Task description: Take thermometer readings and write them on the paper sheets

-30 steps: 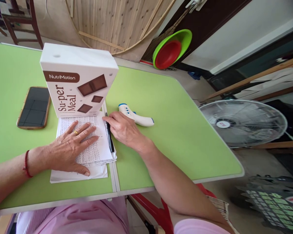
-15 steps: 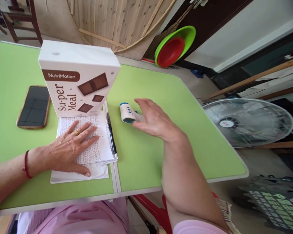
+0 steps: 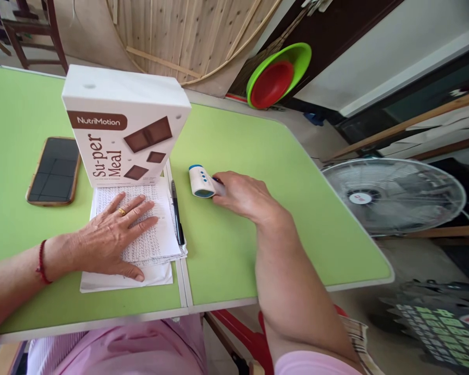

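My left hand [image 3: 115,237] lies flat, fingers spread, on a stack of handwritten paper sheets [image 3: 160,242]. A black pen [image 3: 177,213] rests along the right edge of the sheets. My right hand [image 3: 248,195] is wrapped round the handle of a white and blue infrared thermometer [image 3: 201,182], which lies on the green table; its head points left and most of the handle is hidden by my fingers. Behind the papers stands a white box [image 3: 121,130] printed "NutriMotion Su-per Meal", with brown chocolate pieces pictured on it.
A smartphone [image 3: 53,171] with a dark screen lies left of the box on the green table [image 3: 234,135]. Beyond the table's right edge is a fan [image 3: 394,195]. Green and red basins [image 3: 273,83] lean near the wall at the back. A red stool [image 3: 242,333] shows below the front edge.
My right hand has come down slightly and its fingers have closed round the thermometer's handle; before, they were spread beside and above it. My left hand stays flat on the papers.
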A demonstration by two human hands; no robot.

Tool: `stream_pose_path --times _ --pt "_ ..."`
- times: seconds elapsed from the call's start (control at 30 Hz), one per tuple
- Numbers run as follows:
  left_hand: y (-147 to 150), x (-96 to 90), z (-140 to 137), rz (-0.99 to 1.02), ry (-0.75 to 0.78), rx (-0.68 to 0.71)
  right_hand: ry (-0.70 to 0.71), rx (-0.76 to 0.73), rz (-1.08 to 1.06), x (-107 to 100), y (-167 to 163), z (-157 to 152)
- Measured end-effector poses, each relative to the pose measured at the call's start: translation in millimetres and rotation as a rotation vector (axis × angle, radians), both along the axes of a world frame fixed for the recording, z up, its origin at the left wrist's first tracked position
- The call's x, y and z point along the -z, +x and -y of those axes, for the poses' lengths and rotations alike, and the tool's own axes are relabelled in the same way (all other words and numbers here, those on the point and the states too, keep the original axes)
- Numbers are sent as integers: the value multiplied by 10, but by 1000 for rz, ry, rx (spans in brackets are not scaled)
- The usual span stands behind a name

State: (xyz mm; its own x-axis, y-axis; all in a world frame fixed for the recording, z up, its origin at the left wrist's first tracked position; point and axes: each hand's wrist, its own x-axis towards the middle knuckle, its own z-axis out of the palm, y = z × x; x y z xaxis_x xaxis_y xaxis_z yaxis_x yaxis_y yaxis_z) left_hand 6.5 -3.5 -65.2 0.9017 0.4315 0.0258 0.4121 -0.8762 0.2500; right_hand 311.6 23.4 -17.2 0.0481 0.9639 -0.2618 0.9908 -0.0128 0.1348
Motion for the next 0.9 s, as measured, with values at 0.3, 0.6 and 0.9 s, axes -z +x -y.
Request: stream_pose_path --times 0.3,0.6,0.9 --pt "-2 -6 -5 11 -36 -1 30 -31 -3 16 -23 23" --pt "1 -12 -6 -5 -37 -12 41 -44 -2 13 -61 31" --pt "21 -43 -18 -38 -38 -5 65 -46 22 33 -60 18"
